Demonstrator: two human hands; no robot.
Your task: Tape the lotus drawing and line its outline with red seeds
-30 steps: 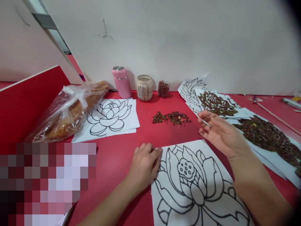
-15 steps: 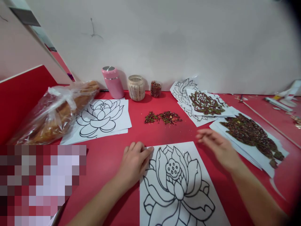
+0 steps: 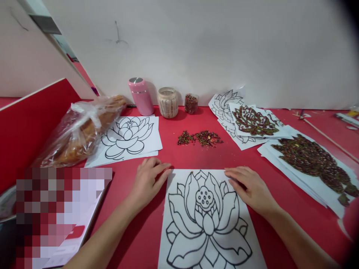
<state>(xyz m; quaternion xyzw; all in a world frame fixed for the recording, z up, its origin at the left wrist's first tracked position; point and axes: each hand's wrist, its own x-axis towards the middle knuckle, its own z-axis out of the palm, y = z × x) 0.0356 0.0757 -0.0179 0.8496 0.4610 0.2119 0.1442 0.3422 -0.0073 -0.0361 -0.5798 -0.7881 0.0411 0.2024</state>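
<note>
A sheet of paper (image 3: 187, 220) with a black-outlined lotus drawing lies before me on the red table. My left hand (image 3: 150, 183) rests at its upper left corner, thumb stretched out to the paper's edge and the other fingers loosely bent. At the upper right corner, my right hand (image 3: 249, 186) lies with extended fingers on the edge, thumb apart below them. Neither hand visibly holds anything. A tiny brownish speck (image 3: 192, 172) sits on a petal tip near the top. Beyond the sheet are two small heaps of dark red and green grains (image 3: 209, 138).
Along the white wall stand a pink flask (image 3: 141, 98), a whitish jar (image 3: 167, 104) and a clear cup of grains (image 3: 191, 104). Another lotus drawing (image 3: 126, 138) and a plastic bag (image 3: 81, 134) lie left, above a pixelated screen (image 3: 81, 220). Grain-covered lotus sheets (image 3: 314, 164) lie right.
My right hand has come down from above the table onto the drawing's upper right corner. The left hand has slid slightly left at the upper left corner. The view has shifted a little.
</note>
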